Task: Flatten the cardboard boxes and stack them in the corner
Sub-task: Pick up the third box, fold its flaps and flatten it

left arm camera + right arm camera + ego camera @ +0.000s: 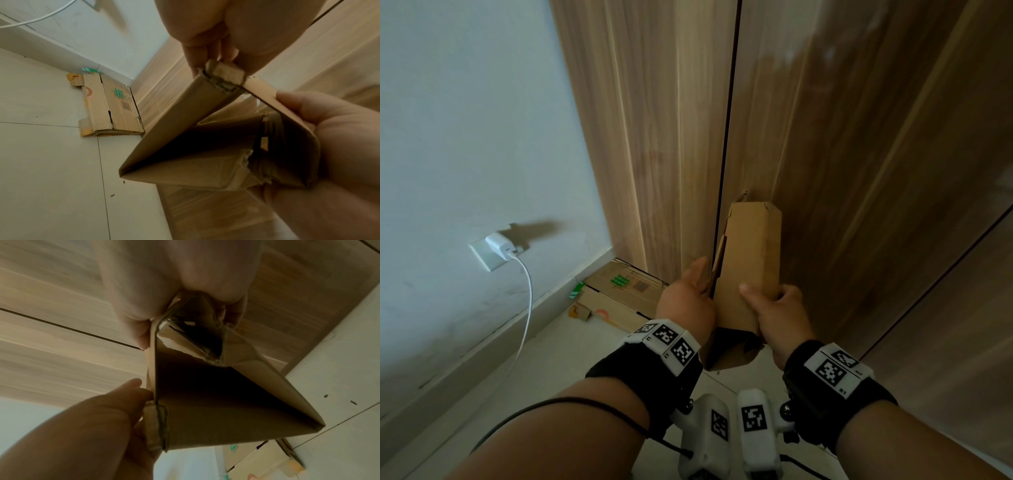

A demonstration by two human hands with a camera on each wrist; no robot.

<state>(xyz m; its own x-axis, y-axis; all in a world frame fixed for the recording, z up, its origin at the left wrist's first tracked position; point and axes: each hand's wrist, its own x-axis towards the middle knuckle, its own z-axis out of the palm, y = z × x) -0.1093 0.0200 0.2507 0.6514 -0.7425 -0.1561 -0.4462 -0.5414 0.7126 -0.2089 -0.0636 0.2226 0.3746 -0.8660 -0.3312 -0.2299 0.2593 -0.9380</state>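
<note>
Both hands grip a plain brown cardboard box point(748, 267), partly collapsed and torn along its edges, held up in the air in front of the person. Fingers and thumb of the left hand point(686, 301) pinch its left edge, while the right hand point(777, 313) wraps round its right side with the thumb lying across the front face. From the left wrist view the box's lower end gapes open in a squashed wedge with ragged corrugated tears. Behind it stand tall wood-grain cabinet doors point(825, 137). Lower and to the left, a pile of flattened brown cardboard boxes with green printed labels point(625, 287) lies on the pale tiled floor point(571, 356), in the corner where the cabinet meets the white wall point(465, 120). Further left on that wall, a white charger with a white cable point(500, 247) sits in a socket.
</note>
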